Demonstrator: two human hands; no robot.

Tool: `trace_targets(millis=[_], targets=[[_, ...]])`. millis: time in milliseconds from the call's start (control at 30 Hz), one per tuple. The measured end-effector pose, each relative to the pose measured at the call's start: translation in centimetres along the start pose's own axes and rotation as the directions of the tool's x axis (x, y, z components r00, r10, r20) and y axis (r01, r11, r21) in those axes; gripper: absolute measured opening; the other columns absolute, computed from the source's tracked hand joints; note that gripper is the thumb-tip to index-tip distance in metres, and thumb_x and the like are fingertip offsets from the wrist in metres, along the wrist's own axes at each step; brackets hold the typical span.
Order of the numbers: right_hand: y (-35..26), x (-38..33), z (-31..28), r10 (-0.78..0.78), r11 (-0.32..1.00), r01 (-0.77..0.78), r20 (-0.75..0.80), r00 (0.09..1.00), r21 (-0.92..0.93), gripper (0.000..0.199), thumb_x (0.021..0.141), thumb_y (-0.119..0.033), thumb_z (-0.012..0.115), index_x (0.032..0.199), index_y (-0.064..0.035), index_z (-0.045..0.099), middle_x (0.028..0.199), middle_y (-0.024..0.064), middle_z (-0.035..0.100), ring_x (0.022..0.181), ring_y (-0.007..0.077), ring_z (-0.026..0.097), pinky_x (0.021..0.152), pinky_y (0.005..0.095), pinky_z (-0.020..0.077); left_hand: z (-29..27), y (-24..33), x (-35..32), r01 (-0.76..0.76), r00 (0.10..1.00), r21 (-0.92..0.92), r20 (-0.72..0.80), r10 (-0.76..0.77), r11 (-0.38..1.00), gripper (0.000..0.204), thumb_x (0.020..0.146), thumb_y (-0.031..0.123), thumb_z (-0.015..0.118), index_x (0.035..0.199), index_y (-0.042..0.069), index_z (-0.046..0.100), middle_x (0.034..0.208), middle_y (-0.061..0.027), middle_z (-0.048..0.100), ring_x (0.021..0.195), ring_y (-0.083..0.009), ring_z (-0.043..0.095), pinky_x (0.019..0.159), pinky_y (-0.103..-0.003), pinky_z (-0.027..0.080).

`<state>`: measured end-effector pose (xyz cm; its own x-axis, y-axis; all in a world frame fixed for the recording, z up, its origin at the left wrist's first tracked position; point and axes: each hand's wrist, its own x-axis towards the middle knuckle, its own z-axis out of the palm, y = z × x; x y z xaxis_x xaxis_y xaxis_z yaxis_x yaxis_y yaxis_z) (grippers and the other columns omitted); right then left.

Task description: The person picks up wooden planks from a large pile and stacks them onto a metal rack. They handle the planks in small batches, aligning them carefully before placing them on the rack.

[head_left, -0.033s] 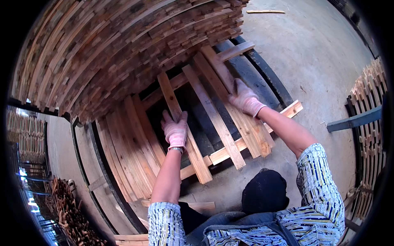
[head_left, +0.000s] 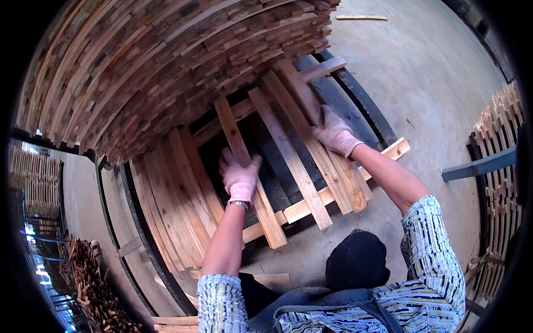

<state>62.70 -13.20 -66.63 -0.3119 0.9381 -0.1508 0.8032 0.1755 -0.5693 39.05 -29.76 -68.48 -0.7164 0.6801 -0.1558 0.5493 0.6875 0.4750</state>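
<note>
My left hand (head_left: 242, 175), in a pinkish-white knit glove, is over a narrow wooden slat (head_left: 266, 208). Its fingers are spread and its thumb points away to the right. My right hand (head_left: 337, 136), gloved alike, rests against the right edge of a group of slats (head_left: 327, 166) lying close together. Its thumb stands apart from the fingers, whose tips are partly hidden. Between the hands another slat (head_left: 294, 161) lies separately. These slats cross a light wooden crosspiece (head_left: 300, 210) near me and another bar farther off.
A tall stack of layered wooden slats (head_left: 183, 61) rises at the far side. More slats (head_left: 172, 205) lie side by side at left, near dark rails (head_left: 139, 222). Black beams (head_left: 355, 89) run underneath. Wood scraps (head_left: 100, 283) are heaped lower left; another slat stack (head_left: 499, 183) stands right.
My left hand has shifted slightly right and its fingers have spread, the thumb swinging outward. My right hand has barely moved. The slats lie as before.
</note>
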Motion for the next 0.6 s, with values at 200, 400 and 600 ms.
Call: trace_targets(millis=[200,400,600], targets=[[-9.4,-4.5,-2.8,-0.250,0.912,0.242,-0.020,0.968,0.332,0.087,0.082,-0.042,0.074,0.147,0.0000,0.035,0.128,0.0301,0.060,0.119,0.0413,0.061,0.100,0.0436,0.0495,1.9,-4.8,0.6,-0.067,0.996,-0.088,0.052,0.072,0.994,0.104,0.081,0.047,0.073,0.156,0.001,0.017,0.157,-0.0266,0.032,0.145,-0.0414,0.032,0.120,-0.044,0.027],[-13.8,-8.5,9.2,-0.241,0.888,0.183,0.089,0.966,0.422,0.086,0.081,-0.042,0.075,0.146,-0.0012,0.036,0.134,0.0269,0.054,0.123,0.0416,0.057,0.104,0.0435,0.0461,-3.2,-9.2,1.4,-0.015,0.999,0.302,-0.041,0.029,0.953,0.103,0.086,0.057,0.062,0.158,-0.001,0.015,0.159,-0.0286,0.027,0.150,-0.0388,0.025,0.123,-0.052,0.016],[-14.4,-7.0,16.8,-0.049,0.947,-0.068,0.349,0.936,0.314,0.096,0.076,-0.033,0.074,0.151,-0.0059,0.021,0.138,0.0335,0.049,0.127,0.0474,0.053,0.107,0.0475,0.0460,-6.5,-9.9,2.2,0.017,0.953,0.421,0.268,-0.142,0.907,0.100,0.089,0.056,0.058,0.157,-0.004,0.015,0.157,-0.0293,0.032,0.147,-0.0399,0.032,0.121,-0.052,0.021]])
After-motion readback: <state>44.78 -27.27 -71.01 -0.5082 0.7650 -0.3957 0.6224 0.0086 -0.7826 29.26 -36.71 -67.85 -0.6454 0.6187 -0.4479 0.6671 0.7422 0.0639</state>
